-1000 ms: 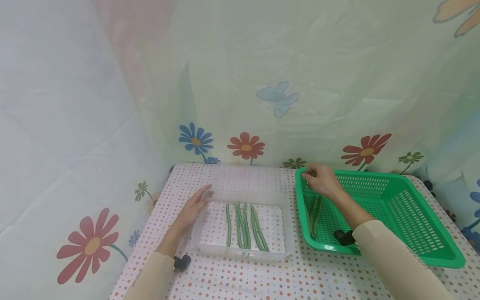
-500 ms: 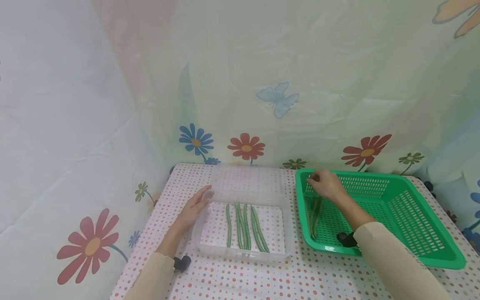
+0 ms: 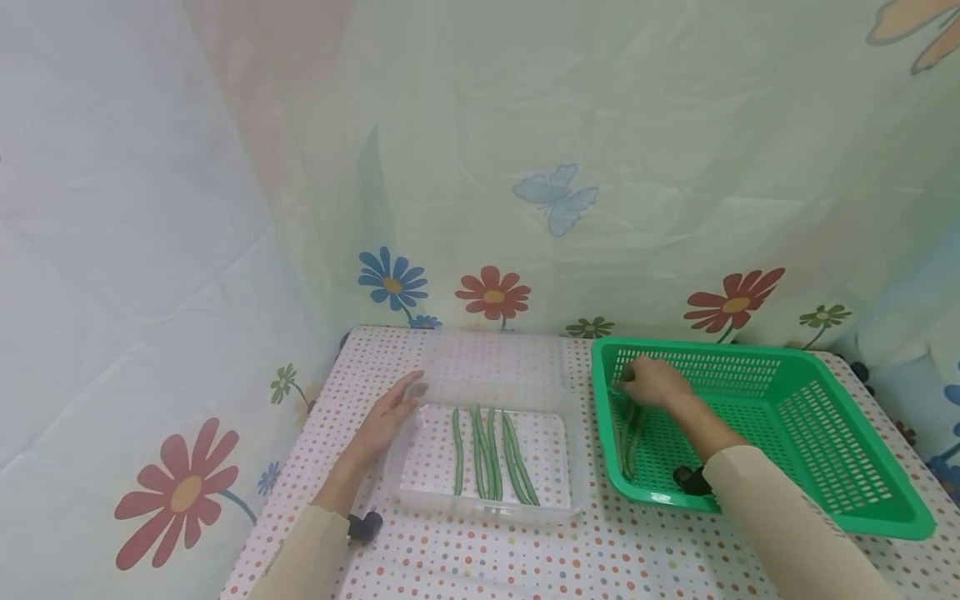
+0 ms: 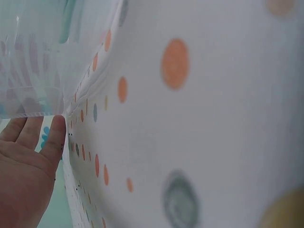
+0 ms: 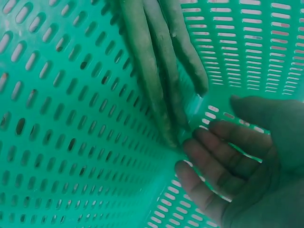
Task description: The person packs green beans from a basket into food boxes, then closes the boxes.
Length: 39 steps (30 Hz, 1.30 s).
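Observation:
My left hand (image 3: 385, 419) rests with extended fingers at the left side of a clear plastic box (image 3: 416, 500); in the left wrist view, its fingertips (image 4: 58, 124) are at the box's edge. Several green beans (image 3: 459, 454) lie lengthwise inside the box. My right hand (image 3: 654, 383) is down in a green plastic basket (image 3: 825, 417), over its left end. Seen from the right wrist, three long green beans (image 5: 149, 66) lean along the basket's wall. The loosely bent fingers (image 5: 209, 161) of that hand are just beyond the bean tips, with nothing between them.
The box's clear lid (image 3: 495, 354) lies folded back behind it. Box and basket stand side by side on a dotted tablecloth (image 3: 480, 558). A flower-printed curtain (image 3: 450, 167) hangs behind the table and along its left side.
My right hand has come from the basket's back left rim down and slightly right into the basket, nearer the beans. The left hand and the box have stayed in place.

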Each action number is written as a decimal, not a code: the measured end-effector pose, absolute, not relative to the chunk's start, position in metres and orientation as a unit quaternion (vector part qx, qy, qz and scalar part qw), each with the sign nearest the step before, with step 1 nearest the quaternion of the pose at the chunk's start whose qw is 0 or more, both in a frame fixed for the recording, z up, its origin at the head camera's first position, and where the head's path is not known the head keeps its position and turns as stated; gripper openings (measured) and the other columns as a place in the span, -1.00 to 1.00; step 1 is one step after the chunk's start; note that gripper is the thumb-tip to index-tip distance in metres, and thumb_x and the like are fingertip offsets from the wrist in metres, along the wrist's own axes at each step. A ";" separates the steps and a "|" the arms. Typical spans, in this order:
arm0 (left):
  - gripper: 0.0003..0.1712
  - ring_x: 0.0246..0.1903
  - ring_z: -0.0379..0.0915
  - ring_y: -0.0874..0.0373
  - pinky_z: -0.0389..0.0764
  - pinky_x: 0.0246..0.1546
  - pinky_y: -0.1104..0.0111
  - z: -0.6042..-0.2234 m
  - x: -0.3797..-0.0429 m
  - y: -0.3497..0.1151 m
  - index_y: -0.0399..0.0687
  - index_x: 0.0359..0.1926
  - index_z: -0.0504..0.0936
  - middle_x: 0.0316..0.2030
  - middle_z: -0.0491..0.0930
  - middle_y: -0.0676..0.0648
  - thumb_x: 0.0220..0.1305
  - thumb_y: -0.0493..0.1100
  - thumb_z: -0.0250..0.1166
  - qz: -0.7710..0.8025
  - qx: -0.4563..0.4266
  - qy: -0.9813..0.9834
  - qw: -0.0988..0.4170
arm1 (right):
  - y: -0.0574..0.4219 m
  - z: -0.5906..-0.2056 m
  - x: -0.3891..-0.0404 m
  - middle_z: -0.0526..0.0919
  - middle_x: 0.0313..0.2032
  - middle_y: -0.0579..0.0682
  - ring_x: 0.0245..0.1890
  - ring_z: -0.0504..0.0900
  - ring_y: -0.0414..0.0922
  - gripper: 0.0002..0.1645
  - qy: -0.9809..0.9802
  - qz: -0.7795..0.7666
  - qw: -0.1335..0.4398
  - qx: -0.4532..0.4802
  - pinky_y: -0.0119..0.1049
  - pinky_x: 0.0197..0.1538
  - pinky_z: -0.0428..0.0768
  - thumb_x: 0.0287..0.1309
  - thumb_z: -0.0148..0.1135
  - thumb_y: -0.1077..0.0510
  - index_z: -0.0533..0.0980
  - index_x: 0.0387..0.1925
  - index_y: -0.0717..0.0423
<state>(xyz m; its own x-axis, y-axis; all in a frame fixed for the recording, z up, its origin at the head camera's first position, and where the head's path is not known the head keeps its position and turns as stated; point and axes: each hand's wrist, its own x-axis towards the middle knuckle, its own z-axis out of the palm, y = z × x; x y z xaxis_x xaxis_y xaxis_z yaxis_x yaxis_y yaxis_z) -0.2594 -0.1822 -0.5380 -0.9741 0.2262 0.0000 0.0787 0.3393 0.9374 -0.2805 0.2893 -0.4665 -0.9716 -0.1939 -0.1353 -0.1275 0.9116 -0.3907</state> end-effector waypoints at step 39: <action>-0.42 0.66 -0.13 -0.10 -0.15 0.62 -0.20 -0.535 -0.259 -0.181 0.32 0.59 0.25 0.62 0.16 -0.02 0.64 -0.01 0.00 0.565 0.092 0.817 0.066 | 0.287 -0.476 -0.280 0.69 -0.11 0.29 -0.25 0.61 0.08 -0.79 0.968 -0.173 0.161 -0.084 0.00 -0.21 0.68 0.16 0.32 0.35 0.63 -0.14 0.30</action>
